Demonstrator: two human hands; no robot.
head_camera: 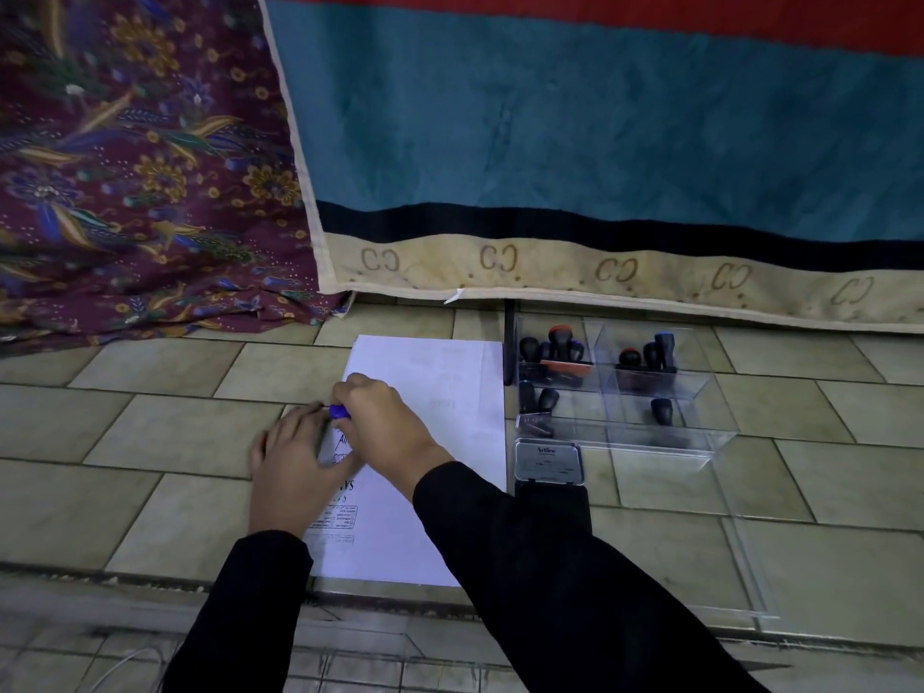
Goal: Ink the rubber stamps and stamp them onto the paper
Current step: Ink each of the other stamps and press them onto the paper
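a white sheet of paper (430, 392) lies on the tiled floor (150, 492), just below the middle of the view. the right hand (385, 422) reaches across it from five o'clock, fingers curled round a stamp (339, 411) whose blue top shows at the hand's nine o'clock side. the stamp stands near the sheet's left edge; its base is hidden, so i cannot tell if it touches the paper. the left hand (290, 472) lies flat at the sheet's nine o'clock edge, fingers straight and close together, partly on the paper and partly on the floor, touching the right hand. dark printed marks (345, 485) show at six o'clock of the hands. an ink pad (549, 460) sits just beside the paper at its three o'clock. a clear box (700, 432) at the pad's one o'clock holds more black-handled stamps (560, 342). a blue cloth (600, 117) hangs at twelve o'clock, a flowered cloth (125, 167) at ten.
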